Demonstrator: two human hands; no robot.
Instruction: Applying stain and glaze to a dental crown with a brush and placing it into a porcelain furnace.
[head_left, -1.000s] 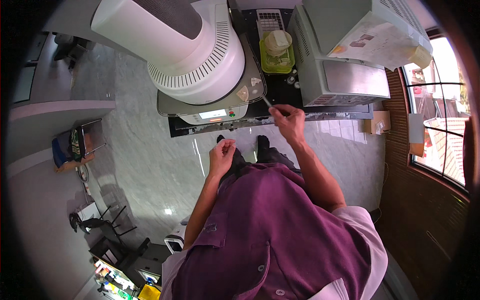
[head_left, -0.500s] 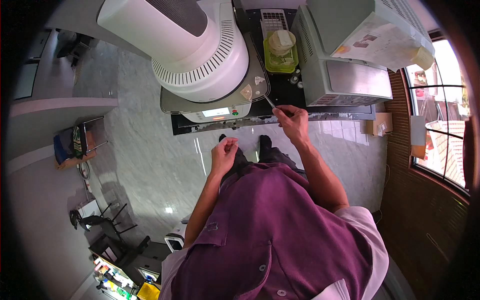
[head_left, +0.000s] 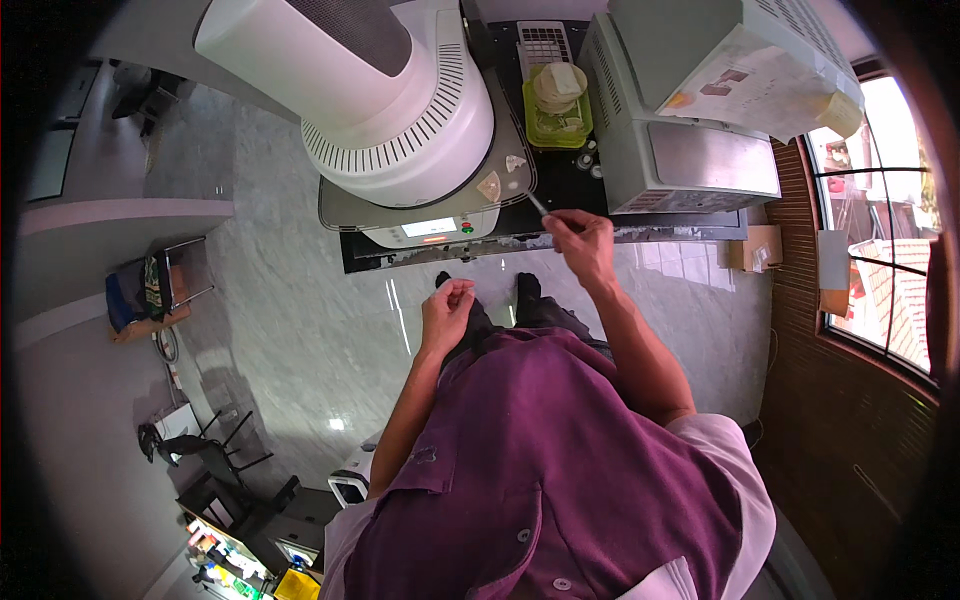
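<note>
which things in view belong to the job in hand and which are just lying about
Likely in the job:
slim tool in the right hand
pale pieces near its tip
white machine beside them

Apparently just lying about:
cardboard box, at right
yellow container, lower left

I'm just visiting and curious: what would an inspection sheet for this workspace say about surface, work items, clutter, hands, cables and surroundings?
Surface: black countertop, front edge patchy; a grey shelf surrounds the base of the white domed machine.
Work items: slim metal tool, its tip near pale fragments on the shelf; contact unclear.
Clutter: lime-green tray with stacked pale round pieces; small round items beside it.
Hands: right hand grips the tool; left hand hangs before the counter, fingers drawn together, contents unclear.
Cables: looped grey cord or hose, far left.
Surroundings: grey boxy machine, cardboard box and window at right; grey floor.
</note>
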